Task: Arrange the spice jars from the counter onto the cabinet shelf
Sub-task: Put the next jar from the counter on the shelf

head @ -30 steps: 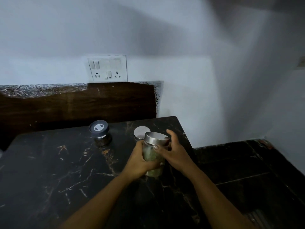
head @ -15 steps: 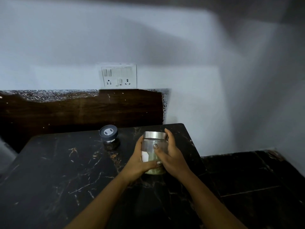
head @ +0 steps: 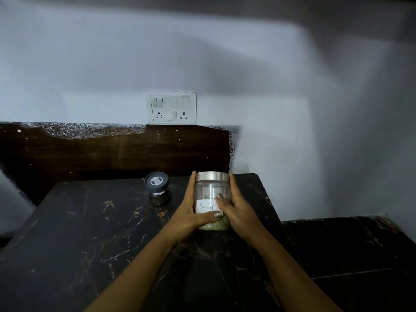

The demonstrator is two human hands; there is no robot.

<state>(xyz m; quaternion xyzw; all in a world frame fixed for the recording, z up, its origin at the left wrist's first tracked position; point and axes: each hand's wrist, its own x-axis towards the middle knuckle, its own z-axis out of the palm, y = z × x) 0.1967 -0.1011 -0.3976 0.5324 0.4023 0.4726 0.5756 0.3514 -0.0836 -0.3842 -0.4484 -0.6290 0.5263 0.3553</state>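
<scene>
Pickup stage: dark-lidded jar (head: 157,184) standing on the worktop (head: 90,244) at ten o'clock of the grasp, left hand (head: 188,219) clasping the upright Fennel jar (head: 210,192) against right hand (head: 239,212), fingers (head: 193,185) curled on glass, next calling for a level lift toward an unseen shelf.

Dim, bluish light, broad soft shadows across the wall (head: 90,64) (edges smeared, bowed)

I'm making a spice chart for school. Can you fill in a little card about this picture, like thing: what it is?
held jar: fennel jar, glass, silver lid, green spice inside
label: white, says Fennel
left hand: grips jar's left side
right hand: grips jar's right side
other jar: small jar, dark lid, on counter
wall: switchboard
</scene>
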